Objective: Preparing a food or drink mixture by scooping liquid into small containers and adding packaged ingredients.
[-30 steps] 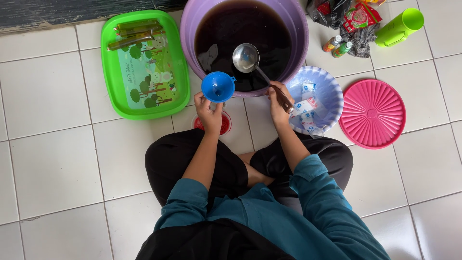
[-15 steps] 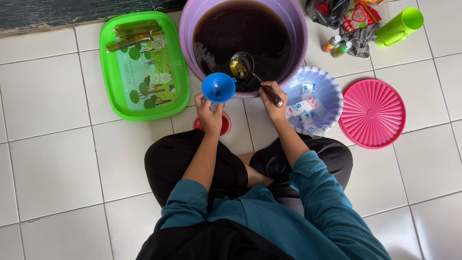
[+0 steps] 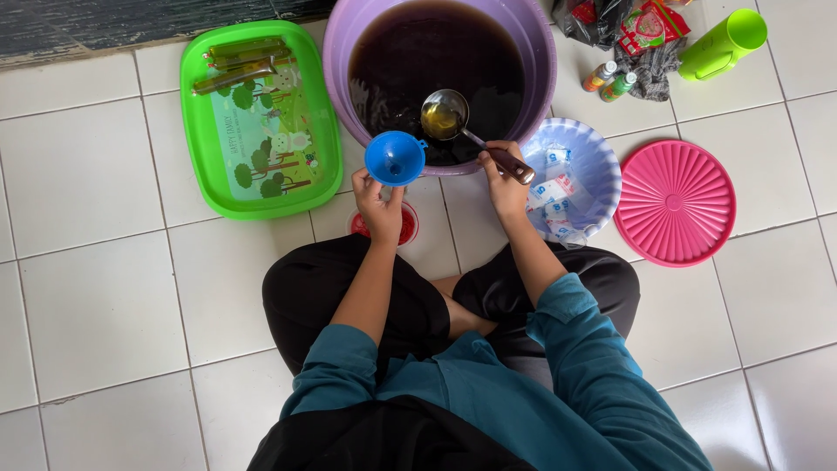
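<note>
While the left hand pinches the blue funnel upright near the purple basin, the right hand, clenched on the full ladle above the dark liquid, should travel level leftward and pour slowly.

White tiled floor. On it: green tray, purple tub (dark liquid inside), lilac bowl, pink lid, green cup on its side, two small bottles, dark bag. Person sits cross-legged.
</note>
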